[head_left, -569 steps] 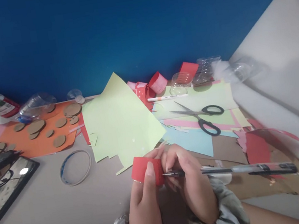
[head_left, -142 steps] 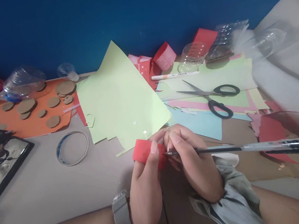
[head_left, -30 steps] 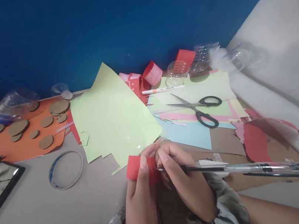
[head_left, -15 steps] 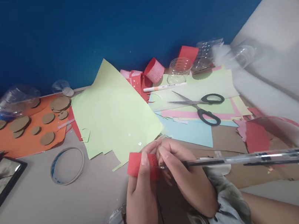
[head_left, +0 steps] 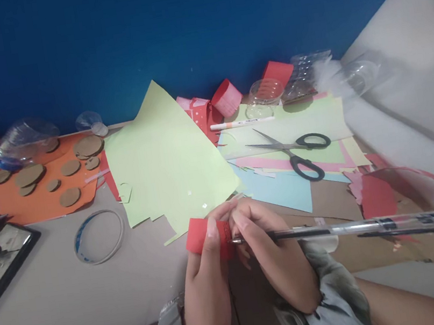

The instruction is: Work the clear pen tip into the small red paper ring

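Note:
A small red paper strip (head_left: 197, 234) is pinched in my left hand (head_left: 212, 261), the thumb lying across its front. Dark marks show near the strip's right end. My right hand (head_left: 263, 237) is closed round a clear pen (head_left: 345, 228), whose tip points left and meets the strip at the marks. The pen's rear end sticks out far to the right. Both hands are close together, their fingers near each other above the strip. Just beyond them lies a large light green sheet (head_left: 167, 159) with a jagged lower edge.
Open scissors (head_left: 286, 147) and a white marker (head_left: 241, 123) rest on coloured sheets at the right. A tape roll (head_left: 75, 249) lies left. Cardboard discs (head_left: 88, 146) sit on orange paper (head_left: 7, 207). Clear plastic cups (head_left: 266, 95) and red paper rings (head_left: 227, 97) stand along the blue wall.
The view has shifted slightly, so the table items appear a little displaced. Both hands keep their hold on the strip and the pen, with the pen tip still at the marks.

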Demonstrator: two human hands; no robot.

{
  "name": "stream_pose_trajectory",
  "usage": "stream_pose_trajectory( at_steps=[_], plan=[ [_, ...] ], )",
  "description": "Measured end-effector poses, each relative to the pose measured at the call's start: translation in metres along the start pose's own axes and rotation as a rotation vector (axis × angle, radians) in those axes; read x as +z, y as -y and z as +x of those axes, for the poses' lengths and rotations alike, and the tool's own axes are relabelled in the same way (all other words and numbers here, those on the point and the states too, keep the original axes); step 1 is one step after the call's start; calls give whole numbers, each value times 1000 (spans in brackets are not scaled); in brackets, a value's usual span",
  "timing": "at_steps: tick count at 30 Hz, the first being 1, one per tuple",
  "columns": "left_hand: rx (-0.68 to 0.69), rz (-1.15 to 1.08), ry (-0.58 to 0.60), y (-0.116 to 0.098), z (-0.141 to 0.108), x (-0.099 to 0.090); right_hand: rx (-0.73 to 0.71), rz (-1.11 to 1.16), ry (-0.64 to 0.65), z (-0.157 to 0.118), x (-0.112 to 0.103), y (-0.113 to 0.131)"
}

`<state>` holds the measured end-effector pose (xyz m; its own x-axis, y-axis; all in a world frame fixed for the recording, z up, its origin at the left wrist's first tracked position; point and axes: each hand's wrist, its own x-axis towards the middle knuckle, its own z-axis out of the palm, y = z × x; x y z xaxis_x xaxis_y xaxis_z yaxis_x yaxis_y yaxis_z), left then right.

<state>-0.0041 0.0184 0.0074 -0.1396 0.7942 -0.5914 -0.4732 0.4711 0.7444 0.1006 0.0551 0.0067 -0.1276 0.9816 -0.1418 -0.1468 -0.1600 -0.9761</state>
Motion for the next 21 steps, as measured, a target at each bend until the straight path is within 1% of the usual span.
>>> stream_pose_trajectory(
  at_steps=[2,4,7,10,13,17,19,21],
  plan=[
    [-42,30,-28,-1,0,1,25,18,-15,0,0,-1],
    [-65,40,-27,-2,-1,1,5,-4,-24,0,0,-1],
    [-53,6,4,-4,-1,2,-48,-37,0,0,0,-1],
    [-34,30,32,-5,0,2,-17,-13,-6,0,0,0],
    [-24,62,20,-3,0,1,1,-13,-38,0,0,0],
    [3,58,22,-1,-1,1,-59,-52,-11,0,-1,1],
    [-8,50,26,-1,-1,1,-57,-43,-10,0,-1,2],
    [-33,51,3,-1,-2,1,-44,-33,-30,0,-1,2]
  ],
)
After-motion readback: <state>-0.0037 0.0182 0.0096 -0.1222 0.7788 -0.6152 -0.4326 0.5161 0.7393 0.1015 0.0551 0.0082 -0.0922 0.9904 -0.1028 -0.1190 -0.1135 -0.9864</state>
